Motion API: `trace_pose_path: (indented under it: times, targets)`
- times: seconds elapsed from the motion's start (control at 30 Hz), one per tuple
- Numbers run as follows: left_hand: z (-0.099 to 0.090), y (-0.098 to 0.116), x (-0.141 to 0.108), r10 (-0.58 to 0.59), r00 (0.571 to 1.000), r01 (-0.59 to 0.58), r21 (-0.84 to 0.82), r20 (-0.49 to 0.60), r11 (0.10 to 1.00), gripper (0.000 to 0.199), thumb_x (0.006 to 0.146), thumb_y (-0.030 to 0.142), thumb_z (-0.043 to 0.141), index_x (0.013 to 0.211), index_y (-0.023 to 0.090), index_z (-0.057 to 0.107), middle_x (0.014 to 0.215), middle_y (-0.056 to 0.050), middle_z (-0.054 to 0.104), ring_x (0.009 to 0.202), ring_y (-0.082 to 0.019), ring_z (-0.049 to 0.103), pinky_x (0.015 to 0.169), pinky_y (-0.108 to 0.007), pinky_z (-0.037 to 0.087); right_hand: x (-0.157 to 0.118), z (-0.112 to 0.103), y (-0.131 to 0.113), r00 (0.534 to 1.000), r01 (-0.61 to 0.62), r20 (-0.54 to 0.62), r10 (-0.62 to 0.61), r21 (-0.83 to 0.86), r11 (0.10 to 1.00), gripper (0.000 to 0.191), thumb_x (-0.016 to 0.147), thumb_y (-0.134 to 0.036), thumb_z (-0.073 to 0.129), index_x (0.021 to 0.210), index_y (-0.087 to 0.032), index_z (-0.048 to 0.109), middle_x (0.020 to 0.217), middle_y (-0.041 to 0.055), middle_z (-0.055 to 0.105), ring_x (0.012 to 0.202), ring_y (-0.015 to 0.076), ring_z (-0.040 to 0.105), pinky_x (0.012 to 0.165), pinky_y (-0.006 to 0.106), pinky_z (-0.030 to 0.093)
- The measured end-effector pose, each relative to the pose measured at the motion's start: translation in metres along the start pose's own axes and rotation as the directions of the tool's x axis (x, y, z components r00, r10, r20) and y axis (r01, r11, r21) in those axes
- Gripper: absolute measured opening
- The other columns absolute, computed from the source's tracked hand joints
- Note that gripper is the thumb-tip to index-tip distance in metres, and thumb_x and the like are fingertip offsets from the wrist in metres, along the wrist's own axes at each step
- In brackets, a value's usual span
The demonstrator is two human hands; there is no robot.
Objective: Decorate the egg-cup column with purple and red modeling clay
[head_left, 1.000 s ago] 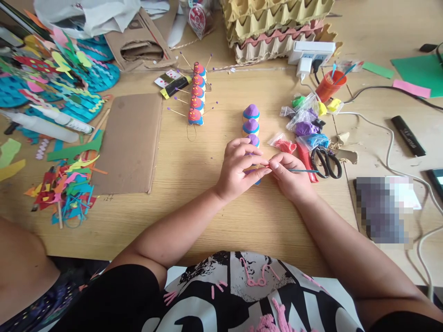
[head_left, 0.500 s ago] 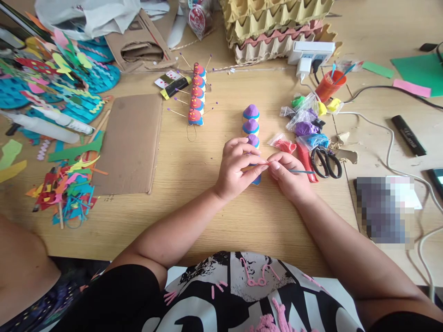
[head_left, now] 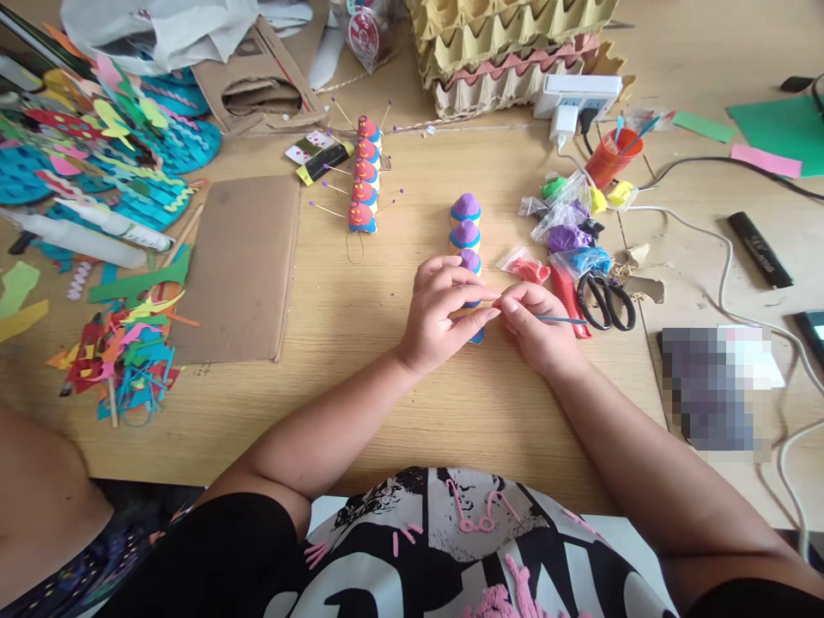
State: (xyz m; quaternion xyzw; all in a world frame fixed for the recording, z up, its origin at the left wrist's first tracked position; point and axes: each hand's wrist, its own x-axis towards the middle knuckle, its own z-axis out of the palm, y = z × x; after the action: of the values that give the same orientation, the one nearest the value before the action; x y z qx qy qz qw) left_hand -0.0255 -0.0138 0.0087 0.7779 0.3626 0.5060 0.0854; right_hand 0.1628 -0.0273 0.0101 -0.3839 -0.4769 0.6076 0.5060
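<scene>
Over the near part of a row of egg-carton cups (head_left: 466, 233), topped with purple clay and ringed with blue, my two hands meet. My right hand (head_left: 537, 330) is closed around a thin blue clay tool (head_left: 561, 320), whose shaft sticks out to the right. My left hand (head_left: 444, 311) pinches at the fingertips, touching the right fingers, with a tiny red bit of clay (head_left: 497, 302) between them. The nearest cups are partly hidden under my hands. Farther left stands a finished-looking caterpillar (head_left: 365, 176) of red and blue cups, with smiling faces and matchstick-like legs.
Bagged clay (head_left: 566, 239), black-handled scissors (head_left: 605, 302) and an orange cup (head_left: 611, 159) sit to the right. Egg trays (head_left: 508, 60) are stacked behind, beside a power strip (head_left: 576, 93). Leftward lie cardboard (head_left: 238, 266), paper scraps (head_left: 132, 360) and glue bottles (head_left: 90, 236). Another person's arm (head_left: 45, 506) shows at lower left.
Almost nothing differs. My fingertips shift very slightly around the red bit, while the blue tool stays in my right hand; the whole view drifts a little.
</scene>
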Motion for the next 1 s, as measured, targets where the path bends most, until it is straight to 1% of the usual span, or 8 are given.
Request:
trace_pose_path:
  times: [0.1,0.23,0.4,0.6,0.73,0.87,1.0]
  targets:
    - [0.0002,-0.0006,-0.0004,-0.011,1.000,0.011,0.013,0.008,1.000,0.013,0.102,0.040,0.070,0.100,0.029,0.077,0.103,-0.002,0.075,0.123,-0.022,0.060,0.116,-0.045,0.051,-0.0001,-0.0005,0.0015,1.000,0.003,0.019,-0.003,-0.011,1.000,0.038,0.086,-0.055,0.084,0.082,-0.021,0.068,0.060,-0.0050,0.047,0.054,0.0090,0.034,0.051,0.025,0.024]
    - [-0.0004,-0.0002,0.0005,0.006,1.000,-0.007,-0.028,-0.028,1.000,0.008,0.101,0.036,0.071,0.101,0.029,0.075,0.103,0.000,0.075,0.120,-0.019,0.061,0.116,-0.043,0.050,0.0003,-0.0010,0.0028,0.999,0.019,0.041,-0.019,0.019,1.000,0.033,0.088,-0.051,0.084,0.087,-0.022,0.069,0.062,-0.0050,0.048,0.055,0.0091,0.035,0.051,0.024,0.025]
    - [-0.0014,-0.0001,0.0009,0.005,1.000,-0.005,-0.015,-0.007,1.000,0.010,0.102,0.038,0.070,0.101,0.029,0.075,0.104,0.000,0.075,0.121,-0.020,0.061,0.116,-0.044,0.050,0.0002,-0.0014,0.0035,0.998,0.024,0.060,-0.027,0.047,0.999,0.029,0.090,-0.048,0.082,0.087,-0.022,0.069,0.062,-0.0052,0.047,0.055,0.0092,0.035,0.050,0.024,0.025]
    - [0.0000,-0.0016,-0.0006,0.019,1.000,-0.019,-0.017,-0.004,1.000,0.009,0.102,0.038,0.070,0.100,0.030,0.074,0.104,0.000,0.075,0.122,-0.021,0.061,0.114,-0.046,0.053,0.0003,-0.0009,0.0035,0.997,0.022,0.074,-0.024,0.026,0.999,0.037,0.091,-0.052,0.080,0.080,-0.020,0.065,0.060,-0.0056,0.046,0.054,0.0088,0.035,0.052,0.025,0.027]
    - [-0.0002,-0.0021,-0.0003,0.017,1.000,-0.018,0.025,0.024,1.000,0.013,0.106,0.041,0.065,0.100,0.033,0.072,0.104,0.001,0.075,0.118,-0.020,0.064,0.114,-0.048,0.053,0.0011,0.0005,0.0017,0.997,0.029,0.071,-0.031,0.030,0.999,0.037,0.090,-0.052,0.081,0.079,-0.020,0.065,0.058,-0.0060,0.046,0.053,0.0087,0.036,0.052,0.024,0.028]
    - [-0.0010,-0.0015,-0.0001,-0.013,0.998,0.010,0.048,0.056,0.999,0.017,0.106,0.044,0.064,0.098,0.030,0.071,0.104,0.001,0.076,0.118,-0.020,0.063,0.117,-0.048,0.051,0.0007,0.0007,0.0014,0.997,0.023,0.070,-0.023,-0.005,1.000,0.039,0.090,-0.054,0.080,0.079,-0.020,0.065,0.058,-0.0055,0.048,0.053,0.0089,0.037,0.052,0.025,0.028]
    - [-0.0011,-0.0002,-0.0005,-0.026,0.999,0.026,-0.002,0.037,1.000,0.018,0.104,0.042,0.066,0.096,0.027,0.072,0.105,0.000,0.077,0.121,-0.021,0.061,0.118,-0.047,0.048,-0.0007,-0.0011,0.0040,0.998,0.025,0.058,-0.024,-0.015,1.000,0.040,0.090,-0.054,0.080,0.077,-0.020,0.065,0.060,-0.0055,0.047,0.054,0.0087,0.037,0.053,0.025,0.029]
